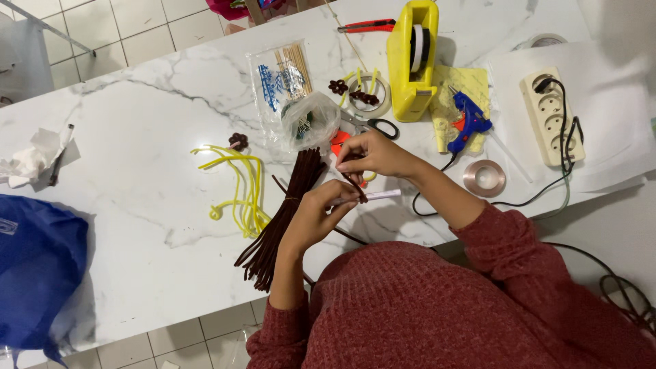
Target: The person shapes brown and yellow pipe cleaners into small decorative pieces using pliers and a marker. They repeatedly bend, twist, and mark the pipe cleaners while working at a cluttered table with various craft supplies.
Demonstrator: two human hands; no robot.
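I see my left hand [316, 212] gripping a thin white stick [377, 196] while my right hand [372, 154] pinches a dark brown pipe cleaner [354, 186] against it. Few turns wound; the brown bundle [283, 215] lies unused on the marble table [137, 205].

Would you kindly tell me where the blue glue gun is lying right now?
In the head view, the blue glue gun lies on the marble table, on a yellow cloth, between the yellow tape dispenser and the white power strip.
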